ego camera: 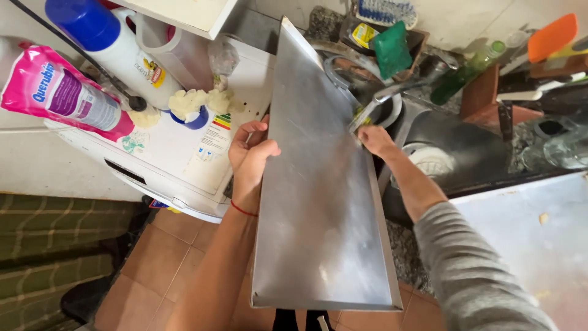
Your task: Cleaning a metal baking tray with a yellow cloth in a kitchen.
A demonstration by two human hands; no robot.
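The left hand [250, 160] is gripping the metal tray [318, 202] beside the sink [465, 153]; the right hand [375, 140] is closed, scrubbing with a sponge [362, 116]; the tray shows no suds.

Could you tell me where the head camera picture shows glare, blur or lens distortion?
In the head view, the metal tray shows soft, patchy sheen rather than hard glare; the right hand at its edge is slightly motion-blurred, while the left hand is sharper. Wide-angle distortion bends the washing machine and bottles toward the corners. The sink lies in dark shadow.
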